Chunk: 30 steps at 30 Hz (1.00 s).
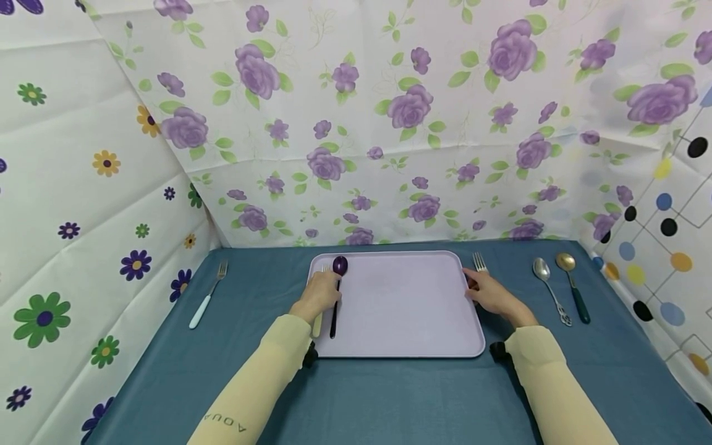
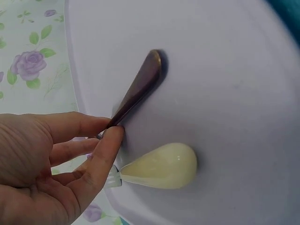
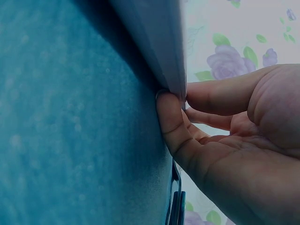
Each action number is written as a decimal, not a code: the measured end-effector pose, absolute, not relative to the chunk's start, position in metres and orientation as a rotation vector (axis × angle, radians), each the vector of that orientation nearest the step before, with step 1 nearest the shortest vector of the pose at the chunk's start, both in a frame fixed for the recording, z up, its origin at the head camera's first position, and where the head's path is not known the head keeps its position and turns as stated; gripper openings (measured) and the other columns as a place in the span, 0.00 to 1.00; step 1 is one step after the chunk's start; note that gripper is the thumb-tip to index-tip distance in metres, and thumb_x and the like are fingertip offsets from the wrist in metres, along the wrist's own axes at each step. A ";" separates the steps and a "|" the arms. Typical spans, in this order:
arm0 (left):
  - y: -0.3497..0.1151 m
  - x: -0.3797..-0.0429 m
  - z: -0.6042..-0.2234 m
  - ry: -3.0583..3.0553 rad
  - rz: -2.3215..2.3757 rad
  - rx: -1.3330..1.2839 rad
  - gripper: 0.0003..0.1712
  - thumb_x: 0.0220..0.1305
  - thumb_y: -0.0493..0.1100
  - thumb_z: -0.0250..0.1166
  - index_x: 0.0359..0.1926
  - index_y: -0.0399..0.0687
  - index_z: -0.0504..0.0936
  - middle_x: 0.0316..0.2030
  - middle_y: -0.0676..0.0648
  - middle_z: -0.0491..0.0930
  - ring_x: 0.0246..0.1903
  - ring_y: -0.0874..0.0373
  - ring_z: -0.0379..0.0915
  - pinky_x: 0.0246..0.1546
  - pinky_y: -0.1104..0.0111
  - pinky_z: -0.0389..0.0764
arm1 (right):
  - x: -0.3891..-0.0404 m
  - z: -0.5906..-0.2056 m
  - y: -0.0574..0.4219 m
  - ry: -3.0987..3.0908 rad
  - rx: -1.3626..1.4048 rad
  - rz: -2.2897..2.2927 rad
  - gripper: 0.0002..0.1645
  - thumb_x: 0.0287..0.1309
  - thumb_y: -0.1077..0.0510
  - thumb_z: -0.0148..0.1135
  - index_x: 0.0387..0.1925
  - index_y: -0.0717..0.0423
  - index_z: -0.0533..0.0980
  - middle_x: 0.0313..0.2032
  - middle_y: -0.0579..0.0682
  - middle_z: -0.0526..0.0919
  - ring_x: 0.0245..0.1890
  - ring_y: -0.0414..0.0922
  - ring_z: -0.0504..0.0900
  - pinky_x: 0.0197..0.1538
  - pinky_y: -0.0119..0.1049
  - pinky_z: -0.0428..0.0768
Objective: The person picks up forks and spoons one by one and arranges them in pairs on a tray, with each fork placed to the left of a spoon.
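Observation:
A pale lilac tray (image 1: 406, 309) lies on the table. On its left side, my left hand (image 1: 321, 293) pinches a dark spoon with a purple bowl (image 1: 340, 266); its dark handle (image 2: 143, 84) slants across the left wrist view. Beside it on the tray is a fork with a pale yellow handle (image 2: 161, 166), partly hidden by the hand. At the tray's right edge, my right hand (image 1: 492, 293) pinches the rim (image 3: 171, 51) between thumb and fingers. Just behind that hand shows a silver fork (image 1: 479, 262), its lower part covered.
A fork with a light blue handle (image 1: 208, 296) lies at the left of the blue tablecloth (image 1: 389, 395). To the right are a silver spoon (image 1: 547, 281) and a gold spoon with a green handle (image 1: 575, 290). Flowered cloth (image 1: 361, 123) hangs behind the table.

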<state>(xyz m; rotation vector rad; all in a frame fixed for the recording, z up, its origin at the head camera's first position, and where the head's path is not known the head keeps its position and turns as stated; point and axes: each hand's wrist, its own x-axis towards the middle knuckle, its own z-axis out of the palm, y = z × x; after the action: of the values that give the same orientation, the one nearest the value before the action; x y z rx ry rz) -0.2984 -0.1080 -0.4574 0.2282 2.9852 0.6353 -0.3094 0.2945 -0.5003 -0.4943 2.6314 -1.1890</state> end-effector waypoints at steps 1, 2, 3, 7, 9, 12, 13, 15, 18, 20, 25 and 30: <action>-0.108 -0.298 -0.458 2.981 0.642 0.223 0.28 0.60 0.30 0.66 0.63 0.34 0.82 0.48 0.35 0.86 0.36 0.48 0.76 0.37 0.59 0.80 | -0.309 -0.500 0.295 2.631 -0.497 -1.188 0.38 0.67 0.75 0.52 0.74 0.83 0.53 0.43 0.67 0.80 0.38 0.52 0.81 0.40 0.44 0.83; -0.108 -0.298 -0.458 2.978 0.647 0.218 0.28 0.60 0.30 0.66 0.64 0.34 0.81 0.49 0.35 0.85 0.37 0.48 0.76 0.37 0.59 0.81 | -0.309 -0.500 0.295 2.632 -0.498 -1.188 0.38 0.67 0.75 0.52 0.74 0.83 0.53 0.43 0.67 0.80 0.38 0.52 0.81 0.40 0.44 0.83; -0.108 -0.298 -0.458 2.974 0.652 0.213 0.29 0.60 0.30 0.66 0.64 0.34 0.81 0.51 0.34 0.85 0.37 0.47 0.77 0.38 0.58 0.81 | -0.309 -0.500 0.295 2.633 -0.498 -1.188 0.38 0.67 0.75 0.52 0.74 0.83 0.53 0.42 0.67 0.80 0.38 0.52 0.81 0.40 0.44 0.82; -0.109 -0.298 -0.458 2.974 0.652 0.208 0.31 0.60 0.30 0.66 0.66 0.34 0.79 0.56 0.34 0.83 0.39 0.47 0.77 0.39 0.59 0.81 | -0.308 -0.500 0.295 2.632 -0.507 -1.188 0.38 0.66 0.75 0.51 0.74 0.83 0.53 0.42 0.67 0.80 0.38 0.52 0.81 0.40 0.44 0.83; -0.110 -0.298 -0.458 2.974 0.646 0.211 0.31 0.60 0.30 0.66 0.67 0.34 0.79 0.55 0.34 0.83 0.39 0.47 0.77 0.38 0.59 0.81 | -0.308 -0.500 0.294 2.631 -0.506 -1.190 0.37 0.66 0.75 0.51 0.74 0.83 0.53 0.42 0.67 0.80 0.38 0.53 0.81 0.40 0.44 0.83; -0.112 -0.298 -0.457 2.970 0.657 0.204 0.32 0.61 0.31 0.67 0.68 0.34 0.77 0.55 0.34 0.83 0.38 0.47 0.77 0.40 0.59 0.81 | -0.308 -0.500 0.293 2.629 -0.507 -1.185 0.37 0.67 0.75 0.52 0.74 0.83 0.53 0.42 0.67 0.80 0.38 0.53 0.81 0.40 0.45 0.83; -0.113 -0.298 -0.456 2.960 0.675 0.201 0.33 0.61 0.31 0.66 0.69 0.34 0.76 0.53 0.34 0.84 0.38 0.46 0.77 0.41 0.58 0.81 | -0.308 -0.500 0.293 2.628 -0.496 -1.186 0.37 0.67 0.75 0.52 0.74 0.82 0.53 0.43 0.67 0.80 0.39 0.53 0.81 0.41 0.45 0.83; -0.114 -0.297 -0.453 2.953 0.701 0.194 0.33 0.63 0.31 0.66 0.70 0.34 0.75 0.56 0.34 0.83 0.40 0.46 0.78 0.45 0.55 0.81 | -0.309 -0.500 0.292 2.628 -0.494 -1.181 0.37 0.67 0.74 0.52 0.74 0.82 0.53 0.43 0.67 0.80 0.39 0.53 0.81 0.41 0.45 0.83; -0.117 -0.296 -0.448 2.950 0.726 0.203 0.32 0.63 0.32 0.64 0.70 0.34 0.75 0.56 0.35 0.83 0.41 0.46 0.79 0.48 0.52 0.81 | -0.309 -0.500 0.292 2.626 -0.487 -1.183 0.37 0.68 0.74 0.51 0.74 0.82 0.53 0.43 0.67 0.79 0.40 0.53 0.80 0.41 0.45 0.83; -0.119 -0.295 -0.446 2.946 0.750 0.212 0.32 0.64 0.31 0.64 0.70 0.35 0.75 0.51 0.37 0.86 0.38 0.48 0.80 0.44 0.55 0.81 | -0.309 -0.500 0.292 2.624 -0.485 -1.184 0.37 0.68 0.74 0.51 0.74 0.82 0.52 0.44 0.67 0.79 0.40 0.53 0.80 0.41 0.45 0.83; -0.126 -0.297 -0.442 2.966 0.776 0.232 0.32 0.64 0.31 0.64 0.70 0.37 0.76 0.38 0.42 0.87 0.29 0.55 0.78 0.30 0.65 0.79 | -0.309 -0.499 0.293 2.630 -0.474 -1.177 0.37 0.68 0.74 0.51 0.74 0.83 0.52 0.43 0.68 0.79 0.40 0.53 0.80 0.41 0.45 0.83; -0.135 -0.297 -0.437 2.961 0.782 0.176 0.31 0.67 0.34 0.64 0.71 0.38 0.75 0.45 0.40 0.88 0.34 0.53 0.83 0.32 0.62 0.81 | -0.309 -0.500 0.294 2.627 -0.478 -1.178 0.37 0.69 0.74 0.51 0.74 0.82 0.52 0.44 0.68 0.79 0.40 0.54 0.80 0.42 0.46 0.84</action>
<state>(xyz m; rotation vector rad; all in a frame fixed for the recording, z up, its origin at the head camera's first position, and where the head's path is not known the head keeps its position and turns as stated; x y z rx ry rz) -0.2975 -0.1354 -0.4375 0.1759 2.9615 0.7816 -0.3089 0.2939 -0.5002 -0.4780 2.6269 -1.1784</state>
